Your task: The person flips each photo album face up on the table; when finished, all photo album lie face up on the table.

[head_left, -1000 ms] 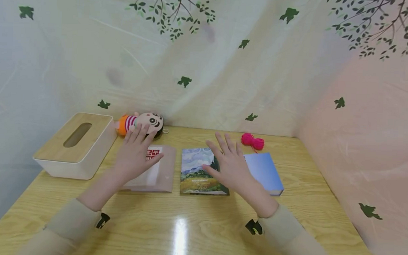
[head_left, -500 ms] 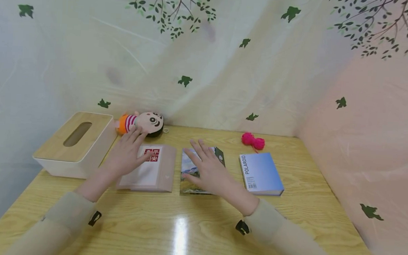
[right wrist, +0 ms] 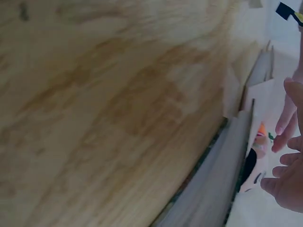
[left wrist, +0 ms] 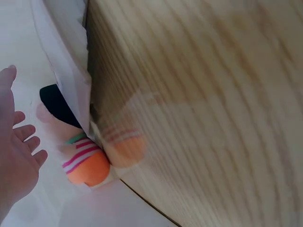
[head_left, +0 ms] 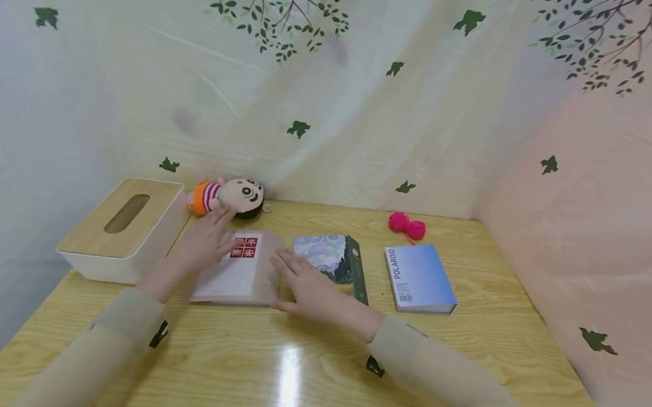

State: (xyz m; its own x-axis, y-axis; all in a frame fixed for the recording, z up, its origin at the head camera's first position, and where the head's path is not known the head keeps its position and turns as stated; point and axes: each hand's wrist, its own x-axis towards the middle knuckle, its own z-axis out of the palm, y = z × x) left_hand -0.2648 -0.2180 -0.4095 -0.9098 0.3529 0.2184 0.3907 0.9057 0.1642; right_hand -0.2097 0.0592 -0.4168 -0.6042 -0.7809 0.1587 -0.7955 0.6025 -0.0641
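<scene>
My left hand (head_left: 197,250) is over the left side of a pale pink book (head_left: 237,281) with a white panel and red characters. Its fingers are extended, and in the left wrist view they look raised above the table. With fingers straight, my right hand (head_left: 314,293) reaches over the near left part of a book with a landscape painting cover (head_left: 324,251). The right fingertips are at the pink book's right edge; whether they touch it I cannot tell. Neither hand holds anything. A blue POLAROID book (head_left: 420,275) lies to the right.
A white tissue box (head_left: 109,226) with a wooden lid stands at the left. Behind the pink book lies a plush doll (head_left: 234,197) in orange and stripes. Pink yarn (head_left: 407,226) sits behind the blue book. A printed curtain (head_left: 349,150) hangs along the table's back edge.
My right hand has moved left and lower, from above the painting book's right side to the pink book's right edge, uncovering the blue book. My left hand has shifted slightly left, its fingers still extended.
</scene>
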